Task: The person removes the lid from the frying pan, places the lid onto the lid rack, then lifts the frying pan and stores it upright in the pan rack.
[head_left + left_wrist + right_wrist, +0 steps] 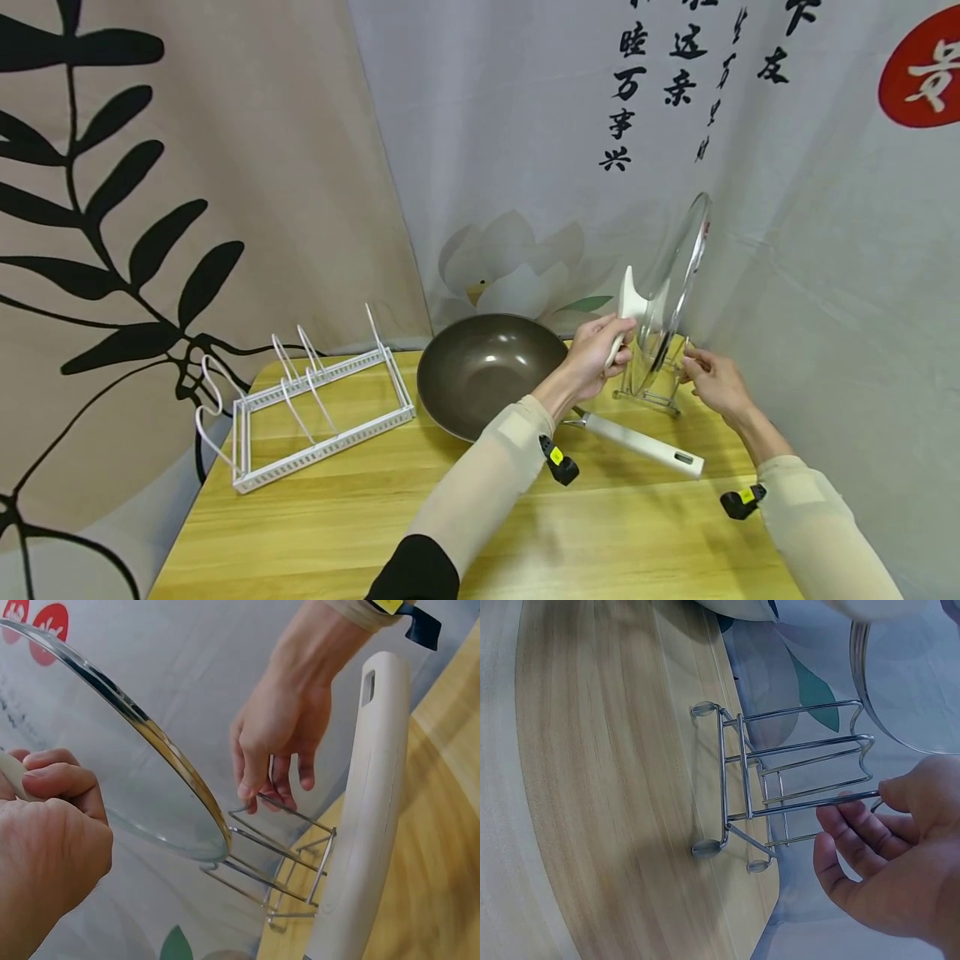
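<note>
My left hand [592,354] grips the white handle [633,302] of a glass pot lid [699,242], which stands nearly on edge. The lid's metal rim [161,742] comes down close over the top wires of a small metal wire lid rack [739,765] in the left wrist view. On the rack's right side, my right hand [716,383] pinches the end of an upper wire between thumb and fingers. The rack's small round feet [706,848] rest on the wooden table.
A dark wok [487,367] sits left of the rack, its pale handle [645,446] pointing right and toward me, in front of the rack. Farther left stands a white adjustable rack [322,450] with upright loops. Printed curtains [525,150] hang behind the table [600,542].
</note>
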### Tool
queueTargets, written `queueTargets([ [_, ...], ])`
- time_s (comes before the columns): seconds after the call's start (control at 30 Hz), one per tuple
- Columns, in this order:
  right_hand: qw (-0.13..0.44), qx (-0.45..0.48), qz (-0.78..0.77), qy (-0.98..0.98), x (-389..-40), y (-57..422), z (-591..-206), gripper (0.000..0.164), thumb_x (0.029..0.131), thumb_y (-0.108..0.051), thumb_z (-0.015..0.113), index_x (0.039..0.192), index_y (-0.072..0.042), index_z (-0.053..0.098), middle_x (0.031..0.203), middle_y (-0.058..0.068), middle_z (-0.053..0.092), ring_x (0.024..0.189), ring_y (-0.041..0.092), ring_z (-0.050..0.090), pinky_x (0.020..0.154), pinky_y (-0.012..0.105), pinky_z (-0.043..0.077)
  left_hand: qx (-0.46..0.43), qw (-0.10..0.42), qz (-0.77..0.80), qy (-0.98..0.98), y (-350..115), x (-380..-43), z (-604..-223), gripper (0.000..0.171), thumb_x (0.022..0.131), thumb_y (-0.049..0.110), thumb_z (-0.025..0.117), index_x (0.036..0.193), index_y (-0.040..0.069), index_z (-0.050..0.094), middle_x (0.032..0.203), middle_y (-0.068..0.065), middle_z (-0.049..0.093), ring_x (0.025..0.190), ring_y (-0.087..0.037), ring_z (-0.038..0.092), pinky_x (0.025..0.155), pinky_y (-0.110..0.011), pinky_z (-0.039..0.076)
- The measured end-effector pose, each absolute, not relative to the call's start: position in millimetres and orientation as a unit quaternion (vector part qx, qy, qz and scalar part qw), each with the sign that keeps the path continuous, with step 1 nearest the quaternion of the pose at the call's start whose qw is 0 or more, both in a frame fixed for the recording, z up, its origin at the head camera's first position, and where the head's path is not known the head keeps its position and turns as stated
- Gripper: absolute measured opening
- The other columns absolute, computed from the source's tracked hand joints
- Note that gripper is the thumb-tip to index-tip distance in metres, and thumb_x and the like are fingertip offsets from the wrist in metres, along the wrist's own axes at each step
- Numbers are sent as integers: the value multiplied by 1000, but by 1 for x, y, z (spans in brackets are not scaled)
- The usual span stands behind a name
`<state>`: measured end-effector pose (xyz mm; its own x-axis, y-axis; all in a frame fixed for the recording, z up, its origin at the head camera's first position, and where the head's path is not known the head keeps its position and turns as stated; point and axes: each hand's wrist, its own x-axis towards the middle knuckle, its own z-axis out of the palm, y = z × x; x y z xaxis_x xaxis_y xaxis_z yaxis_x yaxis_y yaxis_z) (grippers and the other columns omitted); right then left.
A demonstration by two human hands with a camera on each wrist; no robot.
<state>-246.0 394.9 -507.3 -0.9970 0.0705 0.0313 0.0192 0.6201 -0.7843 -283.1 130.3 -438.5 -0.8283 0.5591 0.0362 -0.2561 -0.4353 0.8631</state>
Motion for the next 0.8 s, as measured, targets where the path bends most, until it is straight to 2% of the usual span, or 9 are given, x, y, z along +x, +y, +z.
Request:
queueTargets([
  [0.4,32,-27,441,-897,-246,394,-507,57,123,-25,44,162,17,44,126,38,72,93,4,72,76,27,65,160,250,831,471,139,-282,-440,15,114,22,62,100,17,60,85,8,53,60,-2,45,43,-13,28],
  [0.53,36,-27,437,-898,-245,394,-507,57,123,-25,43,161,17,46,126,37,72,91,0,70,77,29,65,156,251,832,470,141,-282,-443,13,113,22,64,101,16,60,85,7,54,60,-2,44,43,-13,28],
  [0.8,32,-30,436,-899,-244,393,-506,58,123,-27,43,162,16,45,126,36,72,94,4,71,75,26,63,152,252,832,470,143,-285,-449,13,113,23,63,102,18,59,85,7,53,61,-2,44,43,-14,27],
])
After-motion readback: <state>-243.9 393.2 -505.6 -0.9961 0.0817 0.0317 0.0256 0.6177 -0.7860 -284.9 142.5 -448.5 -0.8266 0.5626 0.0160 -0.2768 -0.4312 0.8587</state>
